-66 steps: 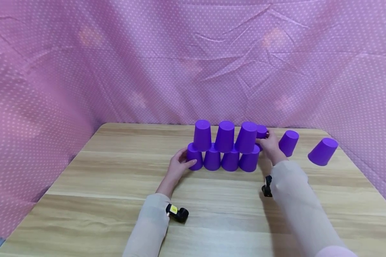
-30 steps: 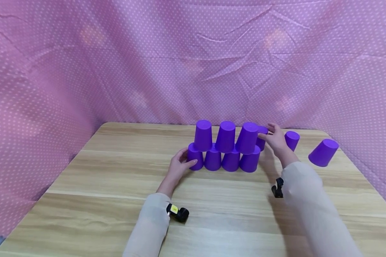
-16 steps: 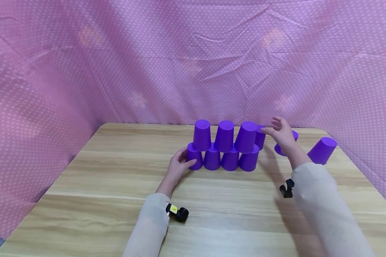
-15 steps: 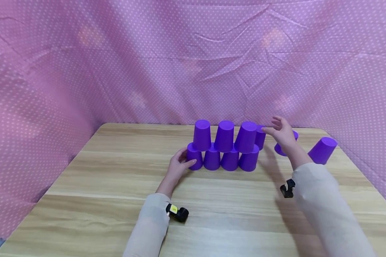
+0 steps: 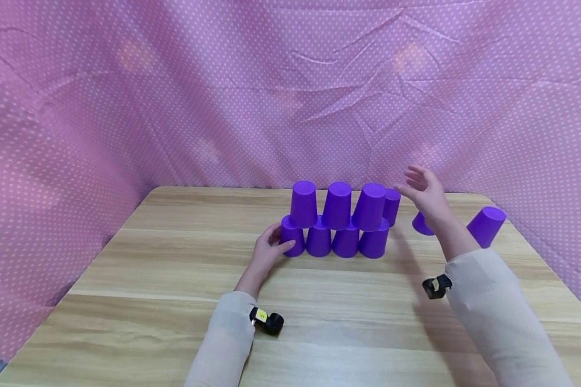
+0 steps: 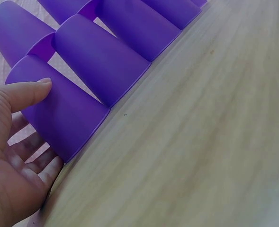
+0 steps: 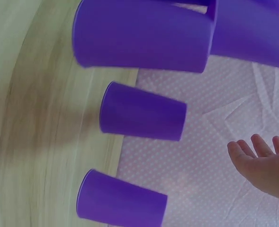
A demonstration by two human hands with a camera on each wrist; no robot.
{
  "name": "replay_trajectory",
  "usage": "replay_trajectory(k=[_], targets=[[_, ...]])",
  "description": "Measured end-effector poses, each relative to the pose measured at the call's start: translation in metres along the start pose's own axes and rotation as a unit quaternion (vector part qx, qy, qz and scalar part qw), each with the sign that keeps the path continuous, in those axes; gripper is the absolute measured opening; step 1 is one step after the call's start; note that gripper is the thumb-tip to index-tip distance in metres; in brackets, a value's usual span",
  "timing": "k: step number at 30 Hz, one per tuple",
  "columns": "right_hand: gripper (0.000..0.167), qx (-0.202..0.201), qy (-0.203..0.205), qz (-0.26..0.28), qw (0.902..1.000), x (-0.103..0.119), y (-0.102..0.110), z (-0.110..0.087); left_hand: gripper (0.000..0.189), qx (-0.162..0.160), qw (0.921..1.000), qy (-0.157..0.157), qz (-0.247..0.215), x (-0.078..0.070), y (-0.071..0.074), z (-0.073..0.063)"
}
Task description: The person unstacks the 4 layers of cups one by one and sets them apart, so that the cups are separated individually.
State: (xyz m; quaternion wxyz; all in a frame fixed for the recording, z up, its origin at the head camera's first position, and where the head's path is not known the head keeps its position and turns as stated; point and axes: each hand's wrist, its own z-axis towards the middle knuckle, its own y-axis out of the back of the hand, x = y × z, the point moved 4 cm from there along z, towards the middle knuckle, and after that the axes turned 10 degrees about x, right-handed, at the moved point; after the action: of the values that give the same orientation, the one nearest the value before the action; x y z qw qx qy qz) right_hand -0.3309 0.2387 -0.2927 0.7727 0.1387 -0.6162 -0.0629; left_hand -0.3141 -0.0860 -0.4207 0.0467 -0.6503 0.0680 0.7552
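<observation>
Closest in, two light sleeves come up over the wooden counter (image 5: pixel 174 301), each with a small black wrist camera strapped on. The left hand (image 5: pixel 267 251) rests at the left end of the cup stack (image 5: pixel 338 221) – thumb laid on the wall of the bottom-left cup (image 5: pixel 292 238), fingers relaxed and straight around its far side, not really gripping it. The left wrist view shows the same thing, thumb tip on that cup and palm open beside its rim.

The stack itself sits mid-counter: four purple cups upside down in a row touching each other, three more upside down on top of them, and another cup (image 5: pixel 392 205) just behind the right end.

The right hand (image 5: pixel 426 192) is up in the air just right of the stack, fingers spread apart and holding nothing – not touching any cup. Behind it there's a loose cup (image 5: pixel 421 224) partly hidden by the wrist, and further right another single cup (image 5: pixel 486 226), both upside down on the counter and well apart from the stack.

At the back and both sides, a pink polka-dot cloth (image 5: pixel 222 97) hangs as a backdrop.
</observation>
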Motion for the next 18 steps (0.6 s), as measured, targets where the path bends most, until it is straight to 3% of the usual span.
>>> replay_trajectory(k=[9,14,18], targets=[[0.059,0.010,0.037,0.010,0.9992,0.013,-0.018,-0.009,0.057,0.006,1.0000,0.003,-0.007,0.002,0.000,0.001],[0.060,0.056,0.036,0.053,0.9964,0.011,-0.033,-0.010,0.056,-0.002,1.0000,0.002,0.006,0.001,0.000,0.001],[0.065,0.089,0.019,0.050,0.9946,0.006,-0.045,-0.011,0.055,-0.004,1.0000,-0.002,0.007,0.001,0.000,0.001]])
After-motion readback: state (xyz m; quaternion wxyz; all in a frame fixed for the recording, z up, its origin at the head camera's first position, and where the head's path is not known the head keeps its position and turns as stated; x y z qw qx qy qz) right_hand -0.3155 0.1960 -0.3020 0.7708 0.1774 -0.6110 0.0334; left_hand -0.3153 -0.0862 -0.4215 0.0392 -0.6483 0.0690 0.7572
